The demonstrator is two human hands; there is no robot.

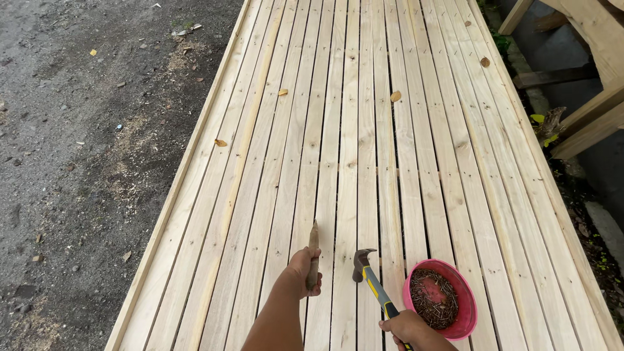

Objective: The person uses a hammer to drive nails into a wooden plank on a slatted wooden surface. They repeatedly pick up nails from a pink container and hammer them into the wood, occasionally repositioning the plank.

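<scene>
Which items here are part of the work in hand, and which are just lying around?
In use:
- hammer, gripped in right hand
- thin wooden stick, held in left hand
- pink bowl of nails
- slatted wooden panel

Lying about:
- dry leaves on the slats
- sawdust on the ground
- timber frame, upper right

I see a long deck of pale wooden slats running up the frame, a pink bowl of nails sitting on it at lower right, dry leaves scattered on the upper slats
</scene>
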